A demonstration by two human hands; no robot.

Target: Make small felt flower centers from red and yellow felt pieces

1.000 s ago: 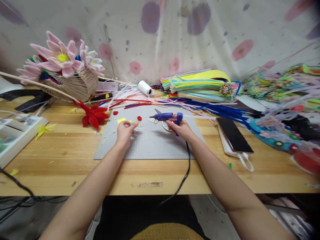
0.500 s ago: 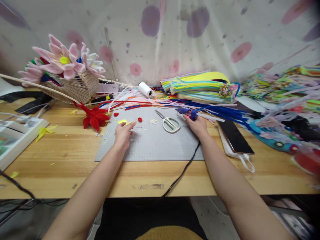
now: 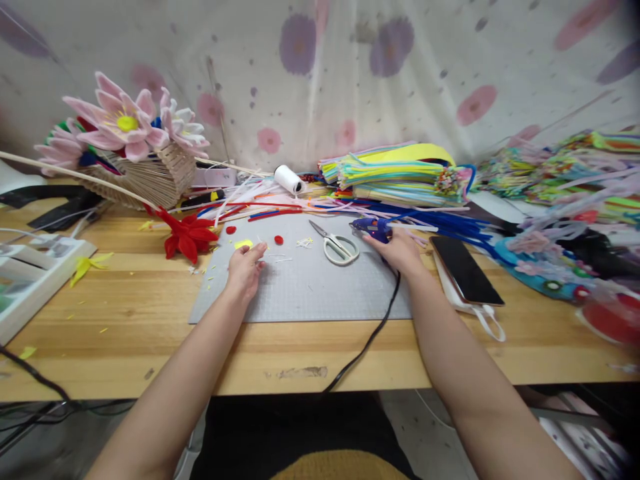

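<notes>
My right hand (image 3: 399, 251) is closed around a blue hot glue gun (image 3: 377, 229) at the right of the grey cutting mat (image 3: 320, 300). A white glue stick sticks out behind the gun, and its black cord trails toward the table's front edge. My left hand (image 3: 245, 268) hovers over the mat's left part, thumb and fingers pinched together. Whatever thin piece they may hold is too small to make out. Close by lie a yellow scrap (image 3: 243, 245) and a red round piece (image 3: 279, 240). Scissors (image 3: 338, 244) with pale handles rest between the hands.
A red fuzzy flower (image 3: 187, 235) lies left of the mat, near a white power strip (image 3: 45, 273). Pink flowers (image 3: 125, 123) stand behind. Bundled pipe cleaners (image 3: 395, 170) line the back. A phone (image 3: 467, 270) lies at right.
My right hand has shifted its hold on the glue gun, which now shows more of its body. The left hand stays nearly in place, still pinched. The view has moved slightly.
</notes>
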